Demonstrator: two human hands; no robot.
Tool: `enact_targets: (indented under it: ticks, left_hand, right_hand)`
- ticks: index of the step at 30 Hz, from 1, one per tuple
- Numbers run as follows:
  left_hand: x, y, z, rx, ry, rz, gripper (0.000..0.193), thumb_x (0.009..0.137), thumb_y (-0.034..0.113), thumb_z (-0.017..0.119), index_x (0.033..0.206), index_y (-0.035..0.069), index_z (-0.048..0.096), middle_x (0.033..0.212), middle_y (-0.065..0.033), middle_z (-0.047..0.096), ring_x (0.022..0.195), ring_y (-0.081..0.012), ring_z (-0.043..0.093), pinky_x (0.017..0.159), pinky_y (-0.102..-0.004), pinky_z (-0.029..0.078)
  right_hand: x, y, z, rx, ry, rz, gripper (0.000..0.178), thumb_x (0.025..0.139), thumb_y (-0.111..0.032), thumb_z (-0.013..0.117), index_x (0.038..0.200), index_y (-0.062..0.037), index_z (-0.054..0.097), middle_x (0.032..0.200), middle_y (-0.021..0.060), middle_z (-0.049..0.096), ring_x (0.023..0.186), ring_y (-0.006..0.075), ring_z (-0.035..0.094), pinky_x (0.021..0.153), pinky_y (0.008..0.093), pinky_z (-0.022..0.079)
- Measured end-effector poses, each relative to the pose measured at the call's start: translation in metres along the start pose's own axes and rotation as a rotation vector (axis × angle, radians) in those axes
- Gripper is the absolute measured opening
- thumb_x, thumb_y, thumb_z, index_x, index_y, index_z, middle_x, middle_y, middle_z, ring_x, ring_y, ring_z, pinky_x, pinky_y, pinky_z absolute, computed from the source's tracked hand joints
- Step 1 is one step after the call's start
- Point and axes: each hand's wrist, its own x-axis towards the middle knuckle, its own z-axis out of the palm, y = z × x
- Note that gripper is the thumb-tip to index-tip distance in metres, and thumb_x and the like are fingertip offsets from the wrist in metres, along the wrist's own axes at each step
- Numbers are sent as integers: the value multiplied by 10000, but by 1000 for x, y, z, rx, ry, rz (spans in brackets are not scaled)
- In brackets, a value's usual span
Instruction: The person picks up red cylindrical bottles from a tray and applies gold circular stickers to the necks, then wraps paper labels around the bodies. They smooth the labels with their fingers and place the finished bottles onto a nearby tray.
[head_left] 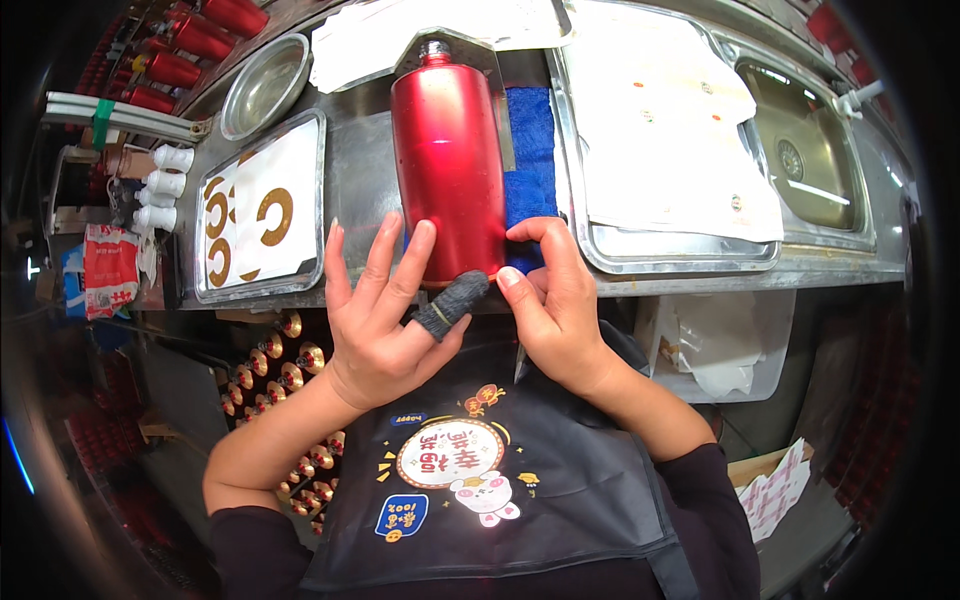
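A glossy red bottle lies on the metal counter, its bare threaded neck pointing away from me and its base at the front edge. My left hand is at the base with most fingers spread. A dark grey finger cot covers its index finger, which reaches across the base's lower rim. At the base's right corner, my right hand has its fingers curled, index against the bottle's side and thumb by the rim. A blue cloth lies beneath and to the right of the bottle.
On the left, a tray holds a white sheet with gold curved decals, near a metal bowl. A large tray with white decal sheets lies right, before a sink. Several red bottles stand far left; gold-rimmed pieces sit below.
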Motion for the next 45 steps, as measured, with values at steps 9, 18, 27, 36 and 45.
enact_targets:
  ticks: [9,18,27,36,45]
  left_hand:
    - [33,6,9,10,-20,83,192,653,219,731,749,55,700,1387,-173,612,1377,-518,442,1135,-738,196]
    - [22,-4,12,-201,102,-89,701,731,50,755,1397,6,539,1573,-218,406,1454,-401,403,1206,-624,108]
    - [10,-11,51,-244,211,-168,854,832,135,803,1521,-52,334,1557,-265,402,1422,-476,404,1176,-582,276]
    - [-41,-46,90,-271,103,-321,690,1004,422,596,1519,6,403,1567,-259,394,1511,-407,265,1231,-550,104]
    - [3,-30,65,-179,275,-52,712,841,198,769,1477,71,475,1585,-192,402,1496,-381,333,1228,-584,106]
  right_hand:
    - [-7,15,-2,255,20,47,317,911,87,491,1200,10,595,1078,64,590,715,68,534,670,220,451]
    - [-28,3,-11,-309,-109,-559,416,771,91,624,1175,1,674,935,159,726,666,295,684,578,353,524]
    - [-39,14,-8,-188,0,-268,389,849,-1,650,1236,-37,638,903,158,703,563,269,641,543,373,507]
    - [-47,16,-4,-291,9,-287,375,862,-34,607,1234,-66,567,714,165,624,607,388,635,550,447,511]
    - [-50,2,5,-428,96,-552,458,793,-36,642,1246,-28,570,729,107,625,618,335,636,527,416,475]
